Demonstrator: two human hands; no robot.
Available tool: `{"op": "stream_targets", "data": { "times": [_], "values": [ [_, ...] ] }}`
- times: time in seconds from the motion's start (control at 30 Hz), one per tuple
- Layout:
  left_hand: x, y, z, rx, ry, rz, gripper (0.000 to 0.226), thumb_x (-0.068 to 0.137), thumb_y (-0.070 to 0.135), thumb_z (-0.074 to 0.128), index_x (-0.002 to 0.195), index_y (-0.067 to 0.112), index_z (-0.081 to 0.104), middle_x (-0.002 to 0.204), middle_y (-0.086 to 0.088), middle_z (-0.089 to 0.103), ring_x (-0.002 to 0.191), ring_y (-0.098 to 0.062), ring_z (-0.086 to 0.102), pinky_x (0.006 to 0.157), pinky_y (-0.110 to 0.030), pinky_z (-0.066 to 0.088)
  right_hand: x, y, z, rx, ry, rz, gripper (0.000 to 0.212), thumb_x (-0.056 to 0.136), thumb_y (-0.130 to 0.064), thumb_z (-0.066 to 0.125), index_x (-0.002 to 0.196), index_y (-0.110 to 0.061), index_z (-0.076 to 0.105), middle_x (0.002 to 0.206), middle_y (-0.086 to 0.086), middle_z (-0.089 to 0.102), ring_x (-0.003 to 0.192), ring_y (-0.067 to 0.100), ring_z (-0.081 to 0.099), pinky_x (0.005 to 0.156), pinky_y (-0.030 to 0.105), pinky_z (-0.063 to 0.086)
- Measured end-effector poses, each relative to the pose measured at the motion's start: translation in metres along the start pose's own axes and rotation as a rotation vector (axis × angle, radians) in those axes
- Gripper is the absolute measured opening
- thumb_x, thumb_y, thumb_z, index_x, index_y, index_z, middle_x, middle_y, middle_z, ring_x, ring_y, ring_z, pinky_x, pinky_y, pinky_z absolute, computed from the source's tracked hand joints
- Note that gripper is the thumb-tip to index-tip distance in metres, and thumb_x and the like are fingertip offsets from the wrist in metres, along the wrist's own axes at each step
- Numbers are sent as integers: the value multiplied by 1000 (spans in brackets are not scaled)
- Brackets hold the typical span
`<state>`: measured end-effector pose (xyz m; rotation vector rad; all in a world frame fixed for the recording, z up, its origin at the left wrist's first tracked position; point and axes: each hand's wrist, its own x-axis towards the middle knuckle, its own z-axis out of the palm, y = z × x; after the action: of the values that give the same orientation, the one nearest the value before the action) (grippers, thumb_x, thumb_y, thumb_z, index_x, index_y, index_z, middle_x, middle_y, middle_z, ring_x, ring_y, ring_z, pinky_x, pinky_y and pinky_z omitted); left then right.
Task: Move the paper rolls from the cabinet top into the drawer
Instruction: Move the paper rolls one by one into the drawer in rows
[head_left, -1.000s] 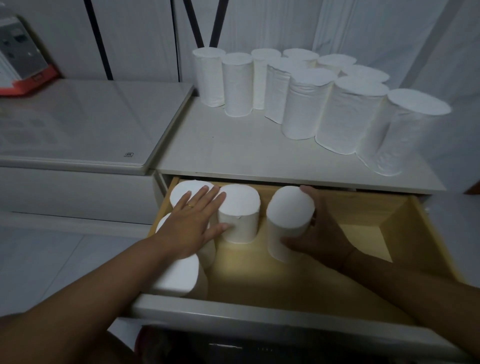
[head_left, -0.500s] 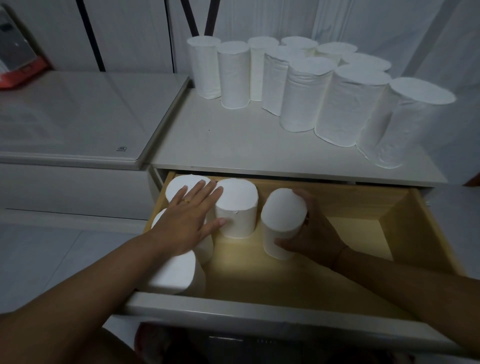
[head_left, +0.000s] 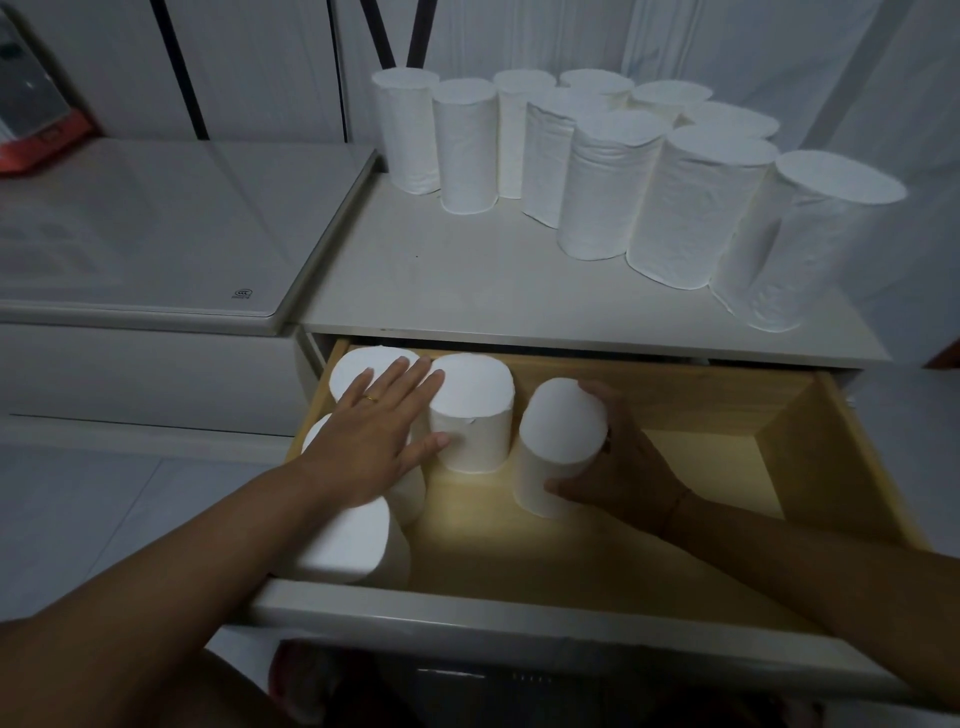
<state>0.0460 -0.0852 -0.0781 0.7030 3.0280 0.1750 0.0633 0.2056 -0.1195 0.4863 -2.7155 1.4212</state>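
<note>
In the drawer (head_left: 779, 415), right hand (head_left: 623, 462) has lowered its roll (head_left: 563, 421).

The left hand (head_left: 371, 441), which comes into view from the lower left of the frame, wears a thin gold-coloured ring (head_left: 370, 398) on one of its fingers (head_left: 400, 375). The ring is a plain narrow band set close to the knuckle. The right hand (head_left: 618, 467), at the centre right of the frame, has a thin dark reddish cord (head_left: 675, 512) round its wrist, and both forearms are bare along all the length that shows, with short, plain fingernails where these can be seen.
</note>
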Motion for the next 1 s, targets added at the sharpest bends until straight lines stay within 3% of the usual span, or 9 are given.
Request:
{"op": "stream_targets", "data": {
  "times": [0.13, 0.23, 0.33, 0.4, 0.47, 0.53, 0.7, 0.87, 1.0],
  "values": [
    [-2, 0, 0, -14, 10, 3, 73, 88, 68, 12, 149, 30, 0, 152, 13, -15, 145, -10, -12, 114, -31, -11, 3, -5, -2, 72, -53, 56, 111, 52, -31, 90, 140, -27, 21, 140, -4, 32, 124, 17, 41, 97, 44, 48],
    [-3, 1, 0, -24, 11, -1, 74, 85, 65, 14, 149, 30, 0, 153, 13, -15, 144, -8, -13, 113, -29, -13, 7, -13, -6, 131, -112, 76, 103, 52, -44, 86, 136, -39, 25, 136, -5, 36, 117, 14, 47, 89, 40, 54],
    [-3, 1, -1, -22, 8, 3, 76, 85, 69, 11, 150, 30, 0, 153, 13, -15, 144, -9, -13, 113, -29, -14, 14, -15, -14, 142, -139, 135, 102, 53, -50, 83, 137, -33, 28, 135, -2, 40, 113, 16, 51, 84, 40, 56],
    [-3, 1, -1, -18, 6, 4, 78, 85, 71, 9, 150, 29, -1, 152, 13, -16, 144, -9, -14, 114, -30, -13, 18, -16, -19, 139, -170, 126, 96, 57, -48, 83, 136, -35, 30, 133, -7, 42, 111, 11, 51, 81, 31, 56],
    [-3, 1, 0, -11, 8, 3, 76, 86, 69, 10, 150, 29, -1, 152, 12, -16, 144, -9, -13, 115, -30, -12, 19, -21, -23, 109, -218, 85, 86, 58, -47, 81, 128, -48, 32, 127, -18, 43, 109, 3, 50, 76, 17, 53],
    [-3, 1, 0, -12, 11, 1, 73, 89, 68, 12, 150, 29, 0, 152, 12, -16, 144, -9, -13, 115, -31, -11, 20, -24, -26, 52, -243, 74, 80, 57, -50, 79, 122, -53, 32, 126, -17, 42, 110, 4, 48, 75, 14, 51],
    [-3, 2, -1, -15, 7, 1, 73, 86, 63, 15, 149, 29, 0, 151, 12, -16, 144, -10, -13, 115, -31, -11, 17, -26, -24, -12, -218, 113, 81, 58, -47, 82, 125, -35, 39, 125, -6, 46, 108, 15, 51, 81, 33, 55],
    [-3, 1, 0, -22, 8, 0, 73, 86, 63, 15, 149, 30, -1, 151, 12, -16, 144, -9, -14, 115, -31, -11, 2, -33, -10, 62, -140, 301, 75, 62, -44, 81, 122, -32, 38, 119, -4, 46, 102, 18, 53, 75, 30, 54],
    [-3, 1, 0, -22, 8, 1, 74, 86, 64, 15, 149, 29, 0, 151, 13, -16, 143, -8, -14, 115, -31, -11, -2, -41, -2, 29, -211, 444, 67, 69, -50, 73, 122, -25, 40, 119, 1, 49, 100, 19, 53, 77, 34, 54]
  ]
}}
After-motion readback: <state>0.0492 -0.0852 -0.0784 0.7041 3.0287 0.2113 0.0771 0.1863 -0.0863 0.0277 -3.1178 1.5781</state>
